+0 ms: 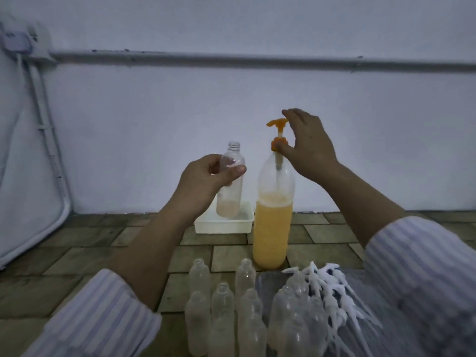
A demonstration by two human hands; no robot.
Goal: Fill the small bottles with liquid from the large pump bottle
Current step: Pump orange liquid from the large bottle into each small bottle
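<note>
clear ribbed small bottle (230, 180) gripped by left hand (203, 177) (right hand (310, 145) pinching orange pump (278, 132)).

No text, label, brand, number or sign can be read. The pump bottle (273, 222) with the orange liquid has no label on it, and the small bottle (230, 186) beside it is plain clear plastic, with no print.

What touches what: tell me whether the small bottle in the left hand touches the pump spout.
Apart. The head view shows the small bottle held left of the pump spout, with bare wall plainly visible between them.
</note>
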